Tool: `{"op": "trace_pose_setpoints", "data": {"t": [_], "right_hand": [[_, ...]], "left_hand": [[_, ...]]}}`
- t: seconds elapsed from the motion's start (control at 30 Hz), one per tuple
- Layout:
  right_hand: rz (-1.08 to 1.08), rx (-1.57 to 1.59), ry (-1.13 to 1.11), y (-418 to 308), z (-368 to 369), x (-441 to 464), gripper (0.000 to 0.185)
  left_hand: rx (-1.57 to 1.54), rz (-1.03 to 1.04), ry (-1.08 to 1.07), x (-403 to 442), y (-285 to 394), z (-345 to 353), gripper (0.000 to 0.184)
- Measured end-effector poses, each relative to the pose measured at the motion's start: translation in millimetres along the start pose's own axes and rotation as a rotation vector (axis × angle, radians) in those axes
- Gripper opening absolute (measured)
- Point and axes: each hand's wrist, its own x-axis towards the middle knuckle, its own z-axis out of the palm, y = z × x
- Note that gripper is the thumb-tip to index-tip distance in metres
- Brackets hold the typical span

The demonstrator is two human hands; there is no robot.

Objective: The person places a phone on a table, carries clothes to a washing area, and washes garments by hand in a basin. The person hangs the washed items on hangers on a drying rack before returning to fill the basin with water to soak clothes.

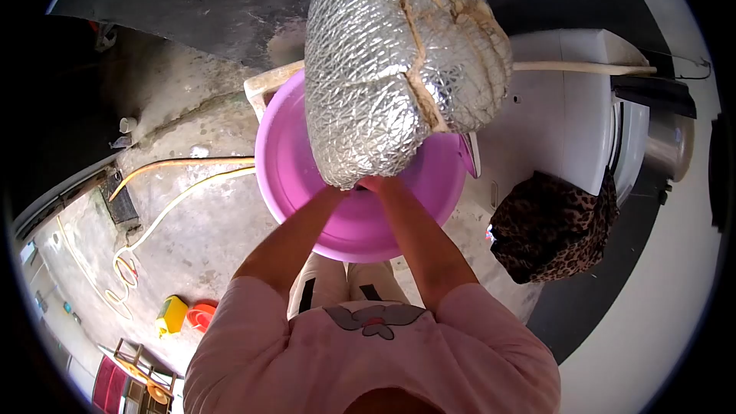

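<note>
Silver foil-wrapped bundle point(383, 69) over a pink basin point(287, 176).
Left hand point(338, 186) and right hand point(375, 182), mostly hidden, show no clear grip.

The grey concrete floor point(195, 238) carried the things, and its surface was stained and cracked. On it lay an orange-yellow hose point(172, 162) and a pale yellow hose point(178, 201), which made loose loops. Near these loops stood a yellow container point(172, 315), just beside a red basin point(202, 316). A small white cup point(128, 125) was farther away, near the dark edge.
</note>
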Motion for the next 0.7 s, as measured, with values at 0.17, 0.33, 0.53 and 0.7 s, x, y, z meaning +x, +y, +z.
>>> {"op": "trace_pose_setpoints", "data": {"t": [0.17,0.33,0.53,0.7], "right_hand": [[0.149,0.638,-0.287,-38.1,-21.3,-34.8,0.036],[0.152,0.894,-0.492,-46.0,-13.9,-34.7,0.034],[-0.041,1.026,-0.423,-13.0,-5.0,-17.4,0.034],[-0.269,0.119,-0.363,-19.3,5.2,-16.6,0.038]], "left_hand": [[0.04,0.252,-0.161,-90.2,88.9,-7.6,0.035],[0.238,0.232,0.389,-5.5,25.9,11.9,0.025],[0.168,0.511,0.443,-49.0,66.4,12.4,0.034],[0.569,-0.004,0.388,34.3,-31.0,-20.5,0.033]]}}
